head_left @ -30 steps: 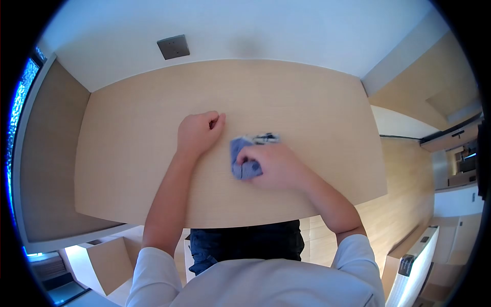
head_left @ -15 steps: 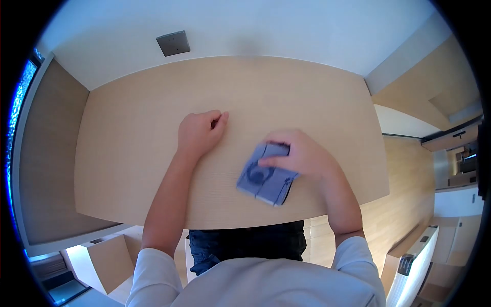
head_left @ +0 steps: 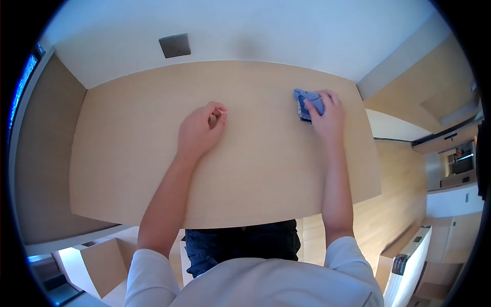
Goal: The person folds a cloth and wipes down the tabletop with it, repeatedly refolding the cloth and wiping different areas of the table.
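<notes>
A folded blue-grey cloth with dark marks lies toward the back right of the light wooden table. My right hand grips it from the right, thumb on one side and fingers on top. Near the table's middle, my left hand rests on the surface with its fingers curled in toward the thumb. Nothing shows in the gap between those fingers. The cloth's underside is hidden.
A dark socket plate is on the wall behind the table. A grey-brown panel borders the left side. Below left stands a box-like wooden unit; a white-topped piece stands on the floor at right.
My right hand has carried the cloth from near the front middle to the back right, and the cloth is more bunched. My left hand stays in place, its curl slightly looser.
</notes>
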`<state>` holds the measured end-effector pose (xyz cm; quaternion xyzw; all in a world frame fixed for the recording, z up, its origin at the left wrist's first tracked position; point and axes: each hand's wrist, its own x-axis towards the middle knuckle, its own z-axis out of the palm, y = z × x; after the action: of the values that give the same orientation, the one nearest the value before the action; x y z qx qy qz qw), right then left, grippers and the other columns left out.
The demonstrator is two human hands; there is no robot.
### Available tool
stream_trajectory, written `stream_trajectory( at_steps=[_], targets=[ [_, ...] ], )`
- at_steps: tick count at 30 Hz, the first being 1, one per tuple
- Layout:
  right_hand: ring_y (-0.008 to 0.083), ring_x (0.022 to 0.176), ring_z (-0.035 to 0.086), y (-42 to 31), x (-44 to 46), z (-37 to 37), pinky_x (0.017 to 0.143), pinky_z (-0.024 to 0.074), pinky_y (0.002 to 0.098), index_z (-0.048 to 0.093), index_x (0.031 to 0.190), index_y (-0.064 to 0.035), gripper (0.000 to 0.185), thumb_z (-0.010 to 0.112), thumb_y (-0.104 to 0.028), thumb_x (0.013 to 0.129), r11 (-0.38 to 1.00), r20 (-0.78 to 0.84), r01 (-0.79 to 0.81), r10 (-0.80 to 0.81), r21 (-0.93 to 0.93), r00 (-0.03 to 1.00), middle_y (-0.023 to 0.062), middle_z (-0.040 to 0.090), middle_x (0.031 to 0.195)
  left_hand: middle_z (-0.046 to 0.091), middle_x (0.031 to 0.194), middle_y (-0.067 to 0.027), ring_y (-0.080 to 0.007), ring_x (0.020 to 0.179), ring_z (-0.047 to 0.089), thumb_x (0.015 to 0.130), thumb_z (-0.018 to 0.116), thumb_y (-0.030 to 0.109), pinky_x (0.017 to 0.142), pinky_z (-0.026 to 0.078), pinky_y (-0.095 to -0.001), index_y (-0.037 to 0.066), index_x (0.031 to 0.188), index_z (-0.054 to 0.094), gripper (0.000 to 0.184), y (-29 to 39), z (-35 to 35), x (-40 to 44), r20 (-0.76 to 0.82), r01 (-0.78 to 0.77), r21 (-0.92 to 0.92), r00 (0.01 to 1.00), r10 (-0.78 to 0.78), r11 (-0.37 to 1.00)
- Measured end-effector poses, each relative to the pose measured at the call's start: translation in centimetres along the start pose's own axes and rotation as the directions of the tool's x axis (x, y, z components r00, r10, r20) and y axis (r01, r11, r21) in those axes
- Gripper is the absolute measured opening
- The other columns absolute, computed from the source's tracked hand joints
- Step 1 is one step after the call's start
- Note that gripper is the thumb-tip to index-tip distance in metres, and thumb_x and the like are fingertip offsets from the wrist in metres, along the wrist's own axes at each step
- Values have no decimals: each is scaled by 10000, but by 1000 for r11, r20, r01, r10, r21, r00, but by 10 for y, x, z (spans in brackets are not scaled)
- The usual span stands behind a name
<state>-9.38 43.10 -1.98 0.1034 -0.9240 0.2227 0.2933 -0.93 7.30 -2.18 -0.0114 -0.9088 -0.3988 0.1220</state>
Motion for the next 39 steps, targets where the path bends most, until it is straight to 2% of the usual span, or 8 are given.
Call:
stream_trajectory(
  at_steps=[6, 12, 17, 21, 26, 29, 35, 39],
  targets=[
    [422, 1252, 622, -25, -18, 18, 1052, 536, 524, 671, 1429, -135, 584, 775, -480, 969, 980, 201, 63, -23, -191, 979, 194, 616, 1415, 783, 1215, -58, -286, 1087, 723, 982, 735, 195, 924, 565, -427, 118, 1189, 757, 221, -32, 10, 6, -120, -394, 194, 900, 420, 899],
    [414, 1247, 607, -86, -50, 2, 1051, 534, 519, 661, 1418, -100, 575, 767, -440, 966, 990, 337, 143, -129, -18, 933, 206, 609, 1370, 699, 1473, -35, -267, 1421, 597, 1030, 677, 202, 1201, 435, -473, 134, 1294, 748, 281, -28, 12, -8, -34, -293, 248, 950, 310, 924],
    [409, 1289, 577, -174, -114, -43, 1101, 495, 537, 654, 1426, -84, 708, 822, -528, 900, 887, 475, 430, -454, 165, 754, 202, 560, 1452, 680, 1509, -48, -261, 1464, 571, 1066, 647, 215, 1230, 412, -484, 127, 1348, 735, 308, -45, -3, -14, 86, -341, 182, 940, 330, 922],
    [389, 1348, 560, -188, -125, -44, 1124, 486, 524, 673, 1414, -105, 639, 820, -482, 919, 830, 432, 475, -558, 293, 709, 177, 559, 1490, 667, 1531, -58, -265, 1493, 551, 1077, 631, 214, 1256, 387, -501, 126, 1373, 723, 322, -44, -4, -11, 136, -349, 149, 934, 330, 925],
    [355, 1322, 613, -162, -97, -20, 1127, 494, 496, 734, 1348, -159, 443, 805, -364, 963, 838, 422, 414, -539, 355, 729, 117, 639, 1435, 612, 1602, -63, -253, 1557, 486, 1107, 566, 223, 1306, 338, -505, 135, 1430, 686, 356, -41, -1, -15, 150, -323, 219, 943, 296, 921],
    [350, 1307, 629, -134, -67, 10, 1134, 491, 493, 727, 1369, -185, 453, 777, -426, 989, 855, 378, 456, -518, 247, 767, 102, 672, 1439, 583, 1634, -58, -245, 1578, 460, 1118, 541, 228, 1321, 319, -502, 138, 1458, 667, 374, -42, -3, -16, 149, -300, 234, 951, 271, 925],
    [370, 1295, 644, -62, 10, 49, 1134, 503, 478, 716, 1405, -108, 519, 787, -404, 986, 990, 286, 87, -117, 115, 951, 139, 713, 1421, 564, 1655, -39, -226, 1592, 438, 1120, 560, 280, 1332, 297, -493, 146, 1489, 647, 402, -41, -9, -14, 183, -243, 225, 962, 205, 944],
    [371, 1312, 633, -64, -2, 44, 1148, 492, 480, 716, 1410, -108, 528, 794, -396, 974, 978, 265, 170, -196, 118, 944, 131, 696, 1460, 547, 1671, -36, -220, 1599, 425, 1123, 571, 332, 1335, 284, -496, 150, 1510, 633, 432, -37, -9, -12, 199, -244, 218, 959, 202, 945]
  ],
)
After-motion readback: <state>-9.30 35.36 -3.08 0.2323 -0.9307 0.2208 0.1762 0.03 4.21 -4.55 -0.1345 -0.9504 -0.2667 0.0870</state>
